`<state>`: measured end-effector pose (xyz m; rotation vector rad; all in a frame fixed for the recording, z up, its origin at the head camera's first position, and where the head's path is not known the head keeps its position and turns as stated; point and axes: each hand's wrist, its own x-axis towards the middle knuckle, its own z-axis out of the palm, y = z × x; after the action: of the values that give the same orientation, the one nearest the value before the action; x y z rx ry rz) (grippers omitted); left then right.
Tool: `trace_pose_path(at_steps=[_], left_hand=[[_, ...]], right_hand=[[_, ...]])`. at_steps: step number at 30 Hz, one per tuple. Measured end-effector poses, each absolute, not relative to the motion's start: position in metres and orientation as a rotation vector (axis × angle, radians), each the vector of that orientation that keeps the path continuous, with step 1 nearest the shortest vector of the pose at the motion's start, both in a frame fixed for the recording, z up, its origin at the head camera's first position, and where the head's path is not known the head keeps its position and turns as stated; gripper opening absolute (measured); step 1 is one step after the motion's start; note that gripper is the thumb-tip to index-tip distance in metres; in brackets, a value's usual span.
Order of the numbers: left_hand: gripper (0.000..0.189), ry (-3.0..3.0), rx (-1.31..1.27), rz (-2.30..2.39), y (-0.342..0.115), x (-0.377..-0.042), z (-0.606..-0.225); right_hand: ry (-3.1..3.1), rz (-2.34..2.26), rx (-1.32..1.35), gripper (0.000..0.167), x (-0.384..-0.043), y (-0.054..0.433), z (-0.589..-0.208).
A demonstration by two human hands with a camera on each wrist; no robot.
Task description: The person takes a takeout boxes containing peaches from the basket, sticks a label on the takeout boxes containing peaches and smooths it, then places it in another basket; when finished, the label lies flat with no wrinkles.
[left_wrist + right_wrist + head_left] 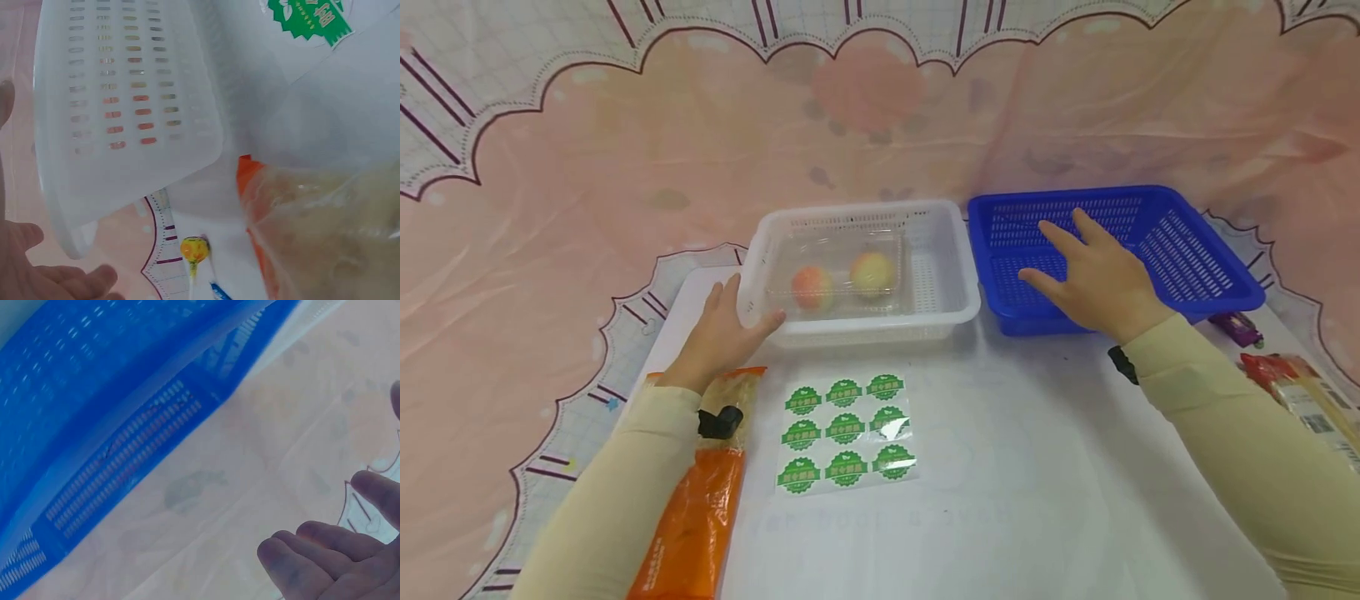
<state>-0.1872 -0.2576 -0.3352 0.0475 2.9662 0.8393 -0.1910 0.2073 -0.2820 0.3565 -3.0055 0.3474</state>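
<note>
My left hand (724, 337) is at the left front corner of a white plastic basket (880, 323), thumb and fingers spread around that corner. Inside the basket lies a clear plastic box (842, 250) with two red-yellow apples, one apple (812, 288) at left and another apple (872, 273) beside it. Over the front of a blue plastic basket (1037, 321), my right hand (1105, 279) is raised with its fingers spread and holds nothing. The right wrist view shows the right hand (337, 562) apart from the blue basket (119, 462).
A sheet of green round stickers (846, 428) lies before the white basket. An orange packet (696, 517) sits under the left forearm. A lollipop (195, 249) is near the white basket's corner. To the right are a purple wrapper (1236, 328) and a red-ended packet (1296, 392).
</note>
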Motion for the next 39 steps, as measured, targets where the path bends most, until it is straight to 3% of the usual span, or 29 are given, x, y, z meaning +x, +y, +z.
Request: trace_pose_path(at_steps=[4, 18, 39], left_hand=[[0.089, 2.97, 0.114, 0.974, -0.259, -0.188, -0.341], [0.096, 2.815, -0.177, 1.19, -0.264, -0.186, -0.349], [0.081, 2.742, -0.199, 1.372, -0.271, -0.194, -0.365]], right_hand=[[-3.023, 0.398, 0.404, 0.079, -0.193, 0.201, -0.282], [-3.036, 0.561, 0.554, 0.071, -0.206, 0.167, -0.3], [-2.937, 0.935, 0.691, 0.073, -0.226, 0.123, -0.314]])
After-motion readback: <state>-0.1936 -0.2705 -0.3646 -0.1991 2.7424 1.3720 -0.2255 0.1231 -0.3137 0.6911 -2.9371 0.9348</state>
